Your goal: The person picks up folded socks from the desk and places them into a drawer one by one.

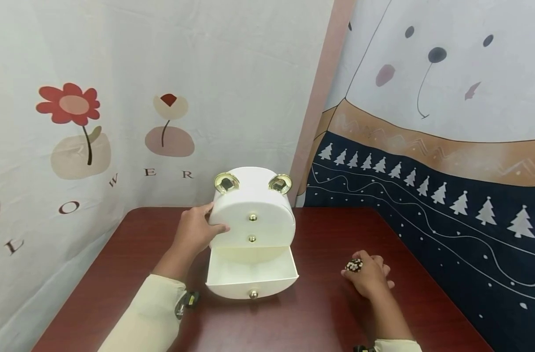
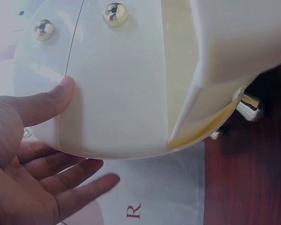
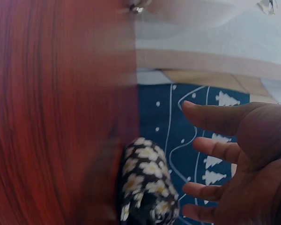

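A white rounded organizer box [image 1: 232,230] with gold trims and several gold knobs stands on the table, its bottom drawer [image 1: 250,289] pulled out. My left hand [image 1: 197,230] holds the box by its left side. In the left wrist view the thumb [image 2: 61,96] lies on the front by a drawer seam, with the other fingers round the side edge. To the right of the box, my right hand [image 1: 369,276] is low over the table beside a small black, flower-patterned bundle [image 3: 147,180]. The right wrist view shows its fingers [image 3: 218,150] spread, apart from the bundle.
The dark red wooden table [image 1: 294,327] bears the box and the bundle. Behind it hangs a pale curtain [image 1: 250,98] with printed flowers and letters. A dark blue bear-print cloth [image 1: 426,220] runs along the right edge.
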### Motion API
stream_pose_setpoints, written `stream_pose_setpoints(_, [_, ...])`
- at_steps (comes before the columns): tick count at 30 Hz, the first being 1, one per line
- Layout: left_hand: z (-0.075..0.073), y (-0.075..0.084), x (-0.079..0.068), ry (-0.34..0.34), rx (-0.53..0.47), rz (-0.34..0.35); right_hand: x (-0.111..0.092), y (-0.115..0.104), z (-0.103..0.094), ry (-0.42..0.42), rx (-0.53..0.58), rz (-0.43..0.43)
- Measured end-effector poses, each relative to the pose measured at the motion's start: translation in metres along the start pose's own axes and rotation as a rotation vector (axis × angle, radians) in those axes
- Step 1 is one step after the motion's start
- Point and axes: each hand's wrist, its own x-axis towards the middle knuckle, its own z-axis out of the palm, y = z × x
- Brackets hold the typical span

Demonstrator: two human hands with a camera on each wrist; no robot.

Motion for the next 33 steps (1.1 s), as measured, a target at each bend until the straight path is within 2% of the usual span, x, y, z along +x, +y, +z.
stream_pose_setpoints(6, [0.001, 0.0, 0.0, -0.004, -0.048, -0.016, 0.007, 0.018, 0.004, -0.055, 0.019, 0.04])
stream_pose_setpoints(12, [0.0, 0.001, -0.001, -0.009, -0.08, -0.025, 0.014, 0.03, 0.007, -0.009, 0.06, -0.02])
stream_pose_setpoints(18, [-0.001, 0.001, 0.0, -0.016, -0.105, 0.009, 0.019, 0.036, 0.005, 0.009, 0.085, -0.068])
stream_pose_setpoints(26, [-0.001, -0.003, 0.0, -0.008, -0.115, 0.069, 0.016, 0.038, 0.003, -0.004, 0.133, -0.057])
stream_pose_setpoints(33, [0.0, -0.001, 0.0, 0.027, -0.107, 0.075, 0.017, 0.039, 0.002, -0.024, 0.152, -0.06])
